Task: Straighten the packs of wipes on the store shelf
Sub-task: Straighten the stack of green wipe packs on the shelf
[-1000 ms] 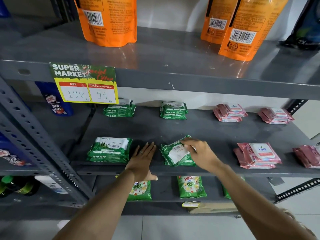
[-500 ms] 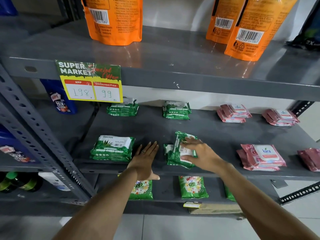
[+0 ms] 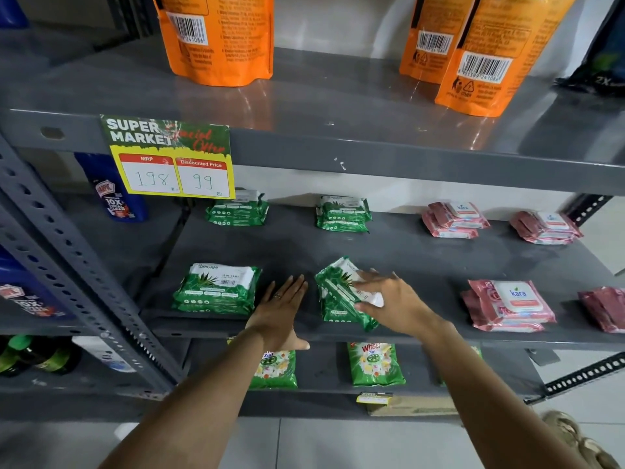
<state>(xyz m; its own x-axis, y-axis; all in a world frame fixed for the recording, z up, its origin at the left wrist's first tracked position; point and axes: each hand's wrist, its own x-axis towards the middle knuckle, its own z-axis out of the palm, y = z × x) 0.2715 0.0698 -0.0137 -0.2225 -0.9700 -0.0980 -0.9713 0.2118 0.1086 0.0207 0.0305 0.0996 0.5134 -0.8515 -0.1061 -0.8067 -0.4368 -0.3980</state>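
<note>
A grey metal shelf carries green and pink packs of wipes. At the front middle a small stack of green packs lies skewed, its top pack turned at an angle. My right hand lies on that top pack, fingers spread over it. My left hand rests flat and open on the bare shelf just left of the stack, not touching it. A squared-up green stack sits further left. Two more green stacks lie at the back. Pink stacks fill the right side.
An upper shelf hangs close overhead with orange pouches and a price sign. A slotted upright stands at left. Green detergent packets sit on the shelf below. Another pink pack lies at the far right edge.
My right hand has turned the top green pack from lying crosswise to a steeper angle and shifted over it. My left hand has stayed flat on the shelf.
</note>
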